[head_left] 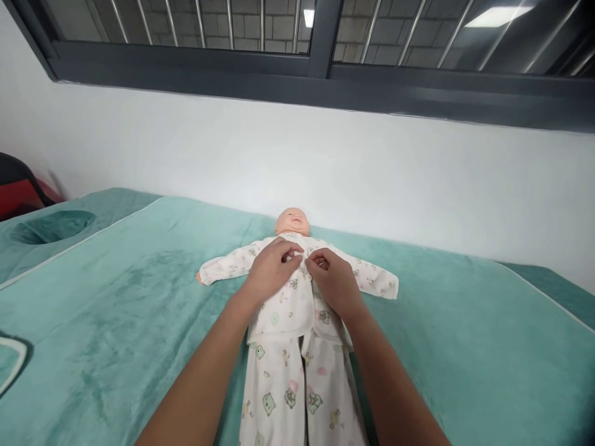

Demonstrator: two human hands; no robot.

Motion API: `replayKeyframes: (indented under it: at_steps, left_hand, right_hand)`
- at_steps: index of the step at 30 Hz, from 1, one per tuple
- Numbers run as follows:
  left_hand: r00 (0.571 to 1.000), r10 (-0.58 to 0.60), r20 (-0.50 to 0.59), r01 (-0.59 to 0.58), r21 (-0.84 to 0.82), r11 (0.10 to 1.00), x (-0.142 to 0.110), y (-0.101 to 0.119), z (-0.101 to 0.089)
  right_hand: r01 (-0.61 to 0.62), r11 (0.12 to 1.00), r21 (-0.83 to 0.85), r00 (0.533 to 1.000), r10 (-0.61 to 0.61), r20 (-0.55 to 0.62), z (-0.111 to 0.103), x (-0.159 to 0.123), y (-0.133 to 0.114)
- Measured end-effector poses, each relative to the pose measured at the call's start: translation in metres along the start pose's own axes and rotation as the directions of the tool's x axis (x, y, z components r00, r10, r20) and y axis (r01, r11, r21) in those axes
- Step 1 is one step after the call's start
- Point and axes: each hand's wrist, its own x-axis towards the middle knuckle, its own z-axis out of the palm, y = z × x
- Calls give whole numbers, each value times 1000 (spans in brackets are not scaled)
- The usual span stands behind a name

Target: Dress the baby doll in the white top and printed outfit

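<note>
A baby doll (292, 220) lies face up, its head toward the wall and its arms spread. It wears a white printed shirt (283, 313) with a front opening and matching trousers (274, 390). Over the upper chest, my left hand (276, 263) is closed, thumb and fingers pinching the shirt front near the collar. Just across the opening, my right hand (332, 272) pinches the other edge of the shirt. Both sets of fingertips nearly meet. A small button shows below them, and whatever lies right between the fingertips is too small to make out.
The doll rests on a green plush cover (139, 322) over a bed with a face hole (56, 226) at the left. A white wall (260, 155) and a dark-framed window (320, 37) stand behind. At far left is a red and black object (18, 192).
</note>
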Motion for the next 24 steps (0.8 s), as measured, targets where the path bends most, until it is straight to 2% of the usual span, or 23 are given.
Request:
replayKeyframes:
  at_steps: [4,8,15,20,24]
  left_hand:
    - [999,-27,20,26,33,999,3,0,0]
    - [1000,-19,9,18,89,996,4,1,4]
    - [992,30,-126,-23,52,998,5,-2,14]
    - [995,-14,-98,23,87,996,5,2,14]
    - [991,-61,-122,58,-30,998,5,4,13]
  right_hand:
    - [-59,992,113,996,67,-65,2,6,5]
    - [-95,963,253,993,109,-44,2,9,12]
    - [-72,939,337,997,76,3,4,10,17]
    - [-88,914,395,996,84,28,3,9,15]
    - [-84,888,451,996,76,36,3,8,15]
